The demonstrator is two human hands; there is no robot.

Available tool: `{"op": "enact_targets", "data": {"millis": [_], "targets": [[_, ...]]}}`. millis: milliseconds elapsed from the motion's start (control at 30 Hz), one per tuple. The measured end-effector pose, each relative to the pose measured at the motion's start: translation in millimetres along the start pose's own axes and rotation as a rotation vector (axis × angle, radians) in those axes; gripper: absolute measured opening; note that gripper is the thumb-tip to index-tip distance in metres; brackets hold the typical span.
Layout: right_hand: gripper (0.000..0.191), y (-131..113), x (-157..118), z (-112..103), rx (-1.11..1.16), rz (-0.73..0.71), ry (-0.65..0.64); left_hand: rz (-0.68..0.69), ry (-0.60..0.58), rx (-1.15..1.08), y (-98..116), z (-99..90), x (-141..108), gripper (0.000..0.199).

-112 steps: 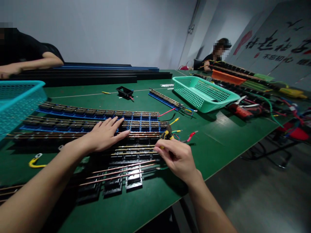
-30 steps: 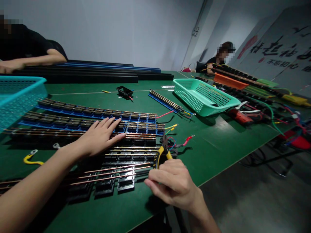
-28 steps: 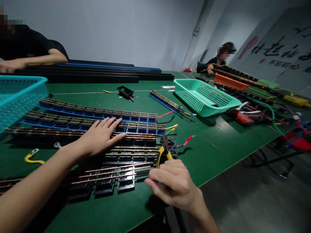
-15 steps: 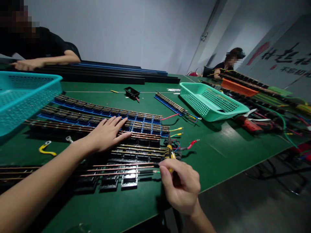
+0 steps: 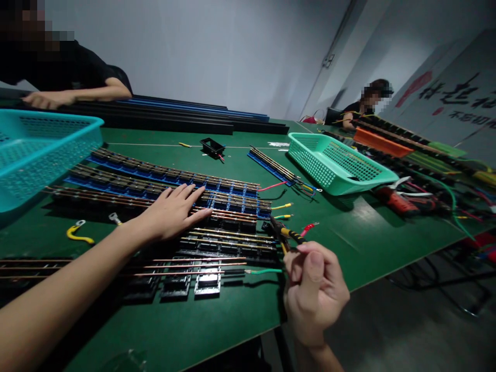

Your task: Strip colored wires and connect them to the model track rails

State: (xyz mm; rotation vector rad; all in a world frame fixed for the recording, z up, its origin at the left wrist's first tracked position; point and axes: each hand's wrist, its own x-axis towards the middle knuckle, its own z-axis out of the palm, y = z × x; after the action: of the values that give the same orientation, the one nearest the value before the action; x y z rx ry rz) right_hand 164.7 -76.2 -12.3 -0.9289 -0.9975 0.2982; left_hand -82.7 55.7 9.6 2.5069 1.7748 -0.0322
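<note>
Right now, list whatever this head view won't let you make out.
All in the head view:
What lies under the palm: hidden by the left hand.
Middle of the front copper rods: hidden by the left forearm.
Lower handles of the pliers: hidden by the right hand.
Whether the plier tips touch anything: too dark and small.
Teal basket: cut off by the left edge.

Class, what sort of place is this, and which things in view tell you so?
It looks like a workshop for electrical assembly, though its exact product is unclear. Rows of metal rods and coloured wires lie on a green table, and the right hand holds pliers.
</note>
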Motion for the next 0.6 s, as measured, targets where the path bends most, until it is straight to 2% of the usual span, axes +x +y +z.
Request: {"op": "enact_targets", "data": {"millis": [167,300,400,500,600], "targets": [[0.018,-3,10,5,0.209,0.102,0.139,0.010,0.002,0.027,-1,0.7,0,0.087],[0.020,-4,15,6,0.255,0.153,0.189,0.019,0.002,0.042,-2,1.1,1,0.088],[0.019,-5,16,2,0.245,0.181,0.173,0.008,0.005,0.051,-1,1.6,1,0.086],[0.016,-10,7,-8,0.159,0.110,0.084,-0.004,0.008,0.055,-2,2.9,2,0.084],[0.016,-21,-8,-18,0.060,-0.081,0.051,-0.007,0.016,0.048,-3,4.5,3,0.085]]}}
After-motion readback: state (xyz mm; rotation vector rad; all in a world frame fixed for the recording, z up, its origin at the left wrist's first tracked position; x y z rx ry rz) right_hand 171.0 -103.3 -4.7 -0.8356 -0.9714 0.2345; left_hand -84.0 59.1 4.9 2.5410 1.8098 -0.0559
